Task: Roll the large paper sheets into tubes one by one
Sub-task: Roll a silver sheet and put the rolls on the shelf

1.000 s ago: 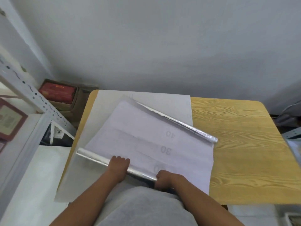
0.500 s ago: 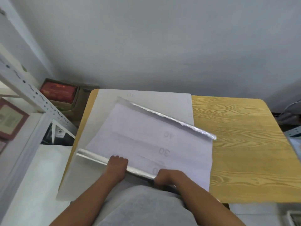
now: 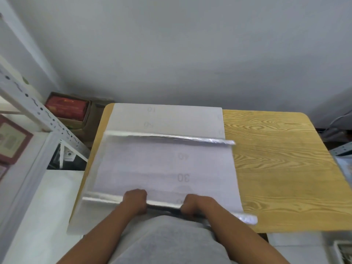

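A large pale sheet (image 3: 152, 168) with faint numbers 30 and 40 lies on the wooden table (image 3: 282, 168), squared to its edges. Its far edge is curled into a shiny silver roll (image 3: 171, 137). Its near edge forms a second silver roll (image 3: 163, 203) along the table's front. My left hand (image 3: 134, 203) grips that near roll left of centre, and my right hand (image 3: 192, 205) grips it right of centre, fingers curled round it. Another sheet (image 3: 167, 115) lies flat underneath and shows beyond the far roll.
The right half of the table shows bare wood. A white perforated metal shelf frame (image 3: 38, 115) stands at the left, with a red box (image 3: 66, 107) in a cardboard carton behind it. A grey wall rises behind the table.
The top sheet has swung from a diagonal lie to square with the table. Both hands have kept their hold on the near roll, whose right end now shows past my right wrist.
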